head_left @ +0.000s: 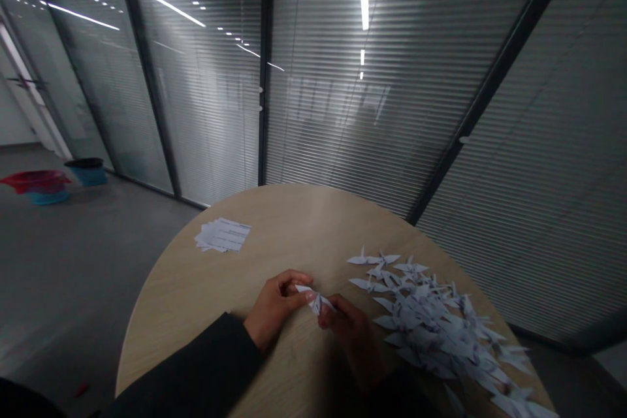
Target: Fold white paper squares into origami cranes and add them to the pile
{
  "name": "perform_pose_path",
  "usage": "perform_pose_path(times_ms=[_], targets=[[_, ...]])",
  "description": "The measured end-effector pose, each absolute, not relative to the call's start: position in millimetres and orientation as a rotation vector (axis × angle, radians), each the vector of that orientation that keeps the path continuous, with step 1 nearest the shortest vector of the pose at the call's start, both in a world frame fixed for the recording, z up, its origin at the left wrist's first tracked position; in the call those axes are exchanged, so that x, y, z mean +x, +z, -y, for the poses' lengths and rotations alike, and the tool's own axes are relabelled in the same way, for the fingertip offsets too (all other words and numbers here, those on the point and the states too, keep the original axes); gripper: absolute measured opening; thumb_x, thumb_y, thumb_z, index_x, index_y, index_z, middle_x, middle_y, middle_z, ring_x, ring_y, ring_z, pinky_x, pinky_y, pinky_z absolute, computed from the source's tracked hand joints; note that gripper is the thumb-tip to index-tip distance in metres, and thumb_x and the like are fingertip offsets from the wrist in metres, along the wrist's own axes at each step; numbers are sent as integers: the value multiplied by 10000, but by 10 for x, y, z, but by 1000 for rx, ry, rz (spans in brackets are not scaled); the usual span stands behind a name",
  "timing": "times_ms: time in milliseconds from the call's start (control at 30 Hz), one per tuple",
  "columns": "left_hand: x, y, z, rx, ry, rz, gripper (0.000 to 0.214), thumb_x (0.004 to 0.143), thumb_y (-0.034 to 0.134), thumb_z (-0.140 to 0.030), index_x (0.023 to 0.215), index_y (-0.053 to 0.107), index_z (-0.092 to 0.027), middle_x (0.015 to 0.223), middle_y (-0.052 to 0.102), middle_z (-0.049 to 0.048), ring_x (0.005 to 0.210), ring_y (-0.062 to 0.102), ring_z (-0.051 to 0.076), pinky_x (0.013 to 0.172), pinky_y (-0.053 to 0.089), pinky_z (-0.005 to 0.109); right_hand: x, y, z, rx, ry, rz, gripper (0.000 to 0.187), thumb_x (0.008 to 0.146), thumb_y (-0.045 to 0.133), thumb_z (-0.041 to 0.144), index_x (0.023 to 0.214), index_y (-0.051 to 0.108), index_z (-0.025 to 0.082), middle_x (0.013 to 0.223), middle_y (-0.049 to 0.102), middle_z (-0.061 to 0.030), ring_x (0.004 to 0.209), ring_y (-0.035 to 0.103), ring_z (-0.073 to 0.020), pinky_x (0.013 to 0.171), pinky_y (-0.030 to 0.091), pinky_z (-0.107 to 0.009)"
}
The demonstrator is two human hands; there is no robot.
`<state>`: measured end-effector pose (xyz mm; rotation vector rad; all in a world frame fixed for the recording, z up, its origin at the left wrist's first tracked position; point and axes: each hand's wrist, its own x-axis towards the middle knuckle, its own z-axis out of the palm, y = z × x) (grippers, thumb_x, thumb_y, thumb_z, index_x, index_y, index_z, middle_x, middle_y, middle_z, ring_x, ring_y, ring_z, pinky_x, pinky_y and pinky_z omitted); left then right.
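Between my two hands is a small white paper crane (317,302), held just above the round table. My left hand (278,304) pinches its left side with thumb and fingers. On its other side, my right hand (347,321) grips the paper between thumb and bent fingers. Part of the crane is covered by my fingertips. To the right of my right hand lies a large heap of folded white paper cranes (435,323), overlapping one another. At the table's far left rests a loose stack of flat printed paper sheets (223,235).
The round wooden table (304,222) has its curved edge close to a glass partition with blinds (343,111). On the floor at the left stand a blue bin with a red liner (44,188) and a blue bin with a dark liner (88,171).
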<state>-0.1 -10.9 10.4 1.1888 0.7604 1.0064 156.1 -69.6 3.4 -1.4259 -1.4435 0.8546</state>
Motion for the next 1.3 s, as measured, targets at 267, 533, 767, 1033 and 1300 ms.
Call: perform_pose_path(times_ms=[267,533,767,1033,1300], targets=[[5,88,149,1473,1013,-821,368,678,729,-492,674,567,-161,573,488,-44,550,413,111,528,305,228,1553,96,699,-1443,844,1342,360,712,539,583,643,532,230,560,536,32,547,518,-152,518,373,-247],[-7,118,142,1503,874,-749,536,689,625,-688,651,574,-156,533,469,-38,488,408,106,493,314,236,1556,127,745,-1464,808,1345,446,780,442,652,656,536,234,617,584,-2,630,562,-187,611,407,-289],[-5,129,122,1427,900,-718,548,679,640,-699,640,566,-157,543,489,-28,490,434,104,510,354,238,1571,87,726,-1426,821,1331,444,786,463,657,667,542,236,636,599,3,655,565,-194,630,406,-295],[-9,165,151,1339,950,-654,511,677,682,-655,637,581,-156,592,530,-10,533,465,114,533,376,242,1597,98,751,-1344,799,1343,416,828,466,607,650,529,236,642,569,15,655,530,-178,612,390,-272],[-17,187,170,1340,959,-612,497,702,666,-647,635,560,-166,589,537,-10,562,481,129,584,378,258,1623,-4,711,-1240,845,1355,361,851,471,559,680,539,250,672,576,7,676,555,-185,637,419,-274]])
